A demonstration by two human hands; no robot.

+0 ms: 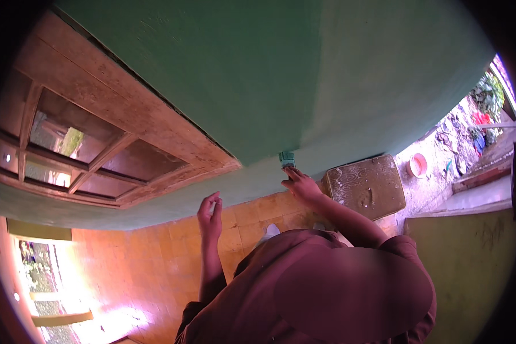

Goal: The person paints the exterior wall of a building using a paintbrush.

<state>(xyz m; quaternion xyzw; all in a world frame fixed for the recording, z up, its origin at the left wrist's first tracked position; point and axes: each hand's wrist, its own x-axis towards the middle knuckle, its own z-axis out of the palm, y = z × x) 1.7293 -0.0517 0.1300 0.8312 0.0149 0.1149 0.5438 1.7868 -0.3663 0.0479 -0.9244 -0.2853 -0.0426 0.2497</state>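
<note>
My right hand [297,184] is closed round a paintbrush [287,160], whose teal-coated bristle end meets the wall [229,74]. Darker, fresher-looking green covers the wall's upper middle and left; paler green lies to the right and below. The brush handle is mostly hidden by my fingers. My left hand [210,215] is raised in front of the wall below the window, its fingers loosely bent and apart, with nothing visible in it. A brown wooden window frame [180,170] with glass panes is to the left of the brush.
A stool-like seat with a worn, paint-spattered brown top [366,186] stands against the wall, right of my arm. Beyond it is a pink-rimmed tub [417,165]. Orange tiles [229,223] cover the floor. Rubble [453,140] and plants lie outside at the right.
</note>
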